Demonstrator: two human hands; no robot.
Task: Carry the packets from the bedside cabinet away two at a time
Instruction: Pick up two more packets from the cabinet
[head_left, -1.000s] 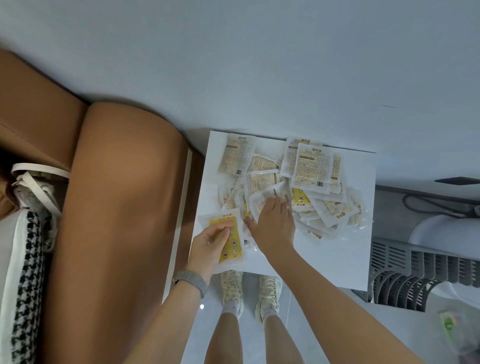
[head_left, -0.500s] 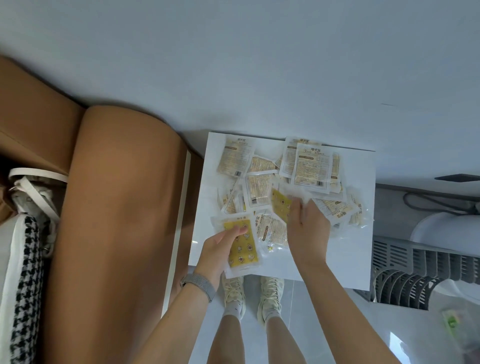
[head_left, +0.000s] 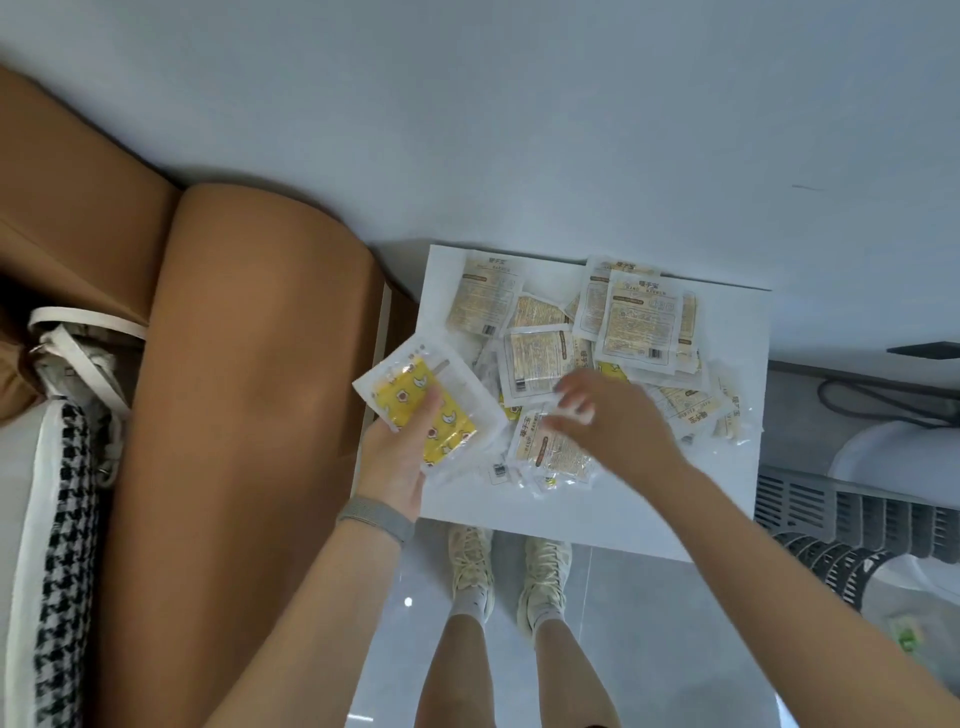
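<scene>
Several clear packets with beige and yellow contents lie in a loose pile (head_left: 639, 322) on the white bedside cabinet (head_left: 649, 519). My left hand (head_left: 400, 462) holds a yellow patterned packet (head_left: 415, 400), thumb across its face, raised over the cabinet's left edge. My right hand (head_left: 618, 426) reaches left over the front of the pile, above a beige packet (head_left: 550, 452). Its fingers are blurred by motion, and I cannot tell whether they pinch anything.
A brown padded headboard (head_left: 249, 415) stands directly left of the cabinet, with a houndstooth cushion (head_left: 57, 571) beyond it. To the right are a dark slatted grille (head_left: 857, 525) and a black cable (head_left: 857, 400). My feet (head_left: 509, 566) stand at the cabinet's front.
My left hand has lifted the yellow packet off the cabinet top and tilted it toward the left edge. My right hand has swung left and lower across the pile.
</scene>
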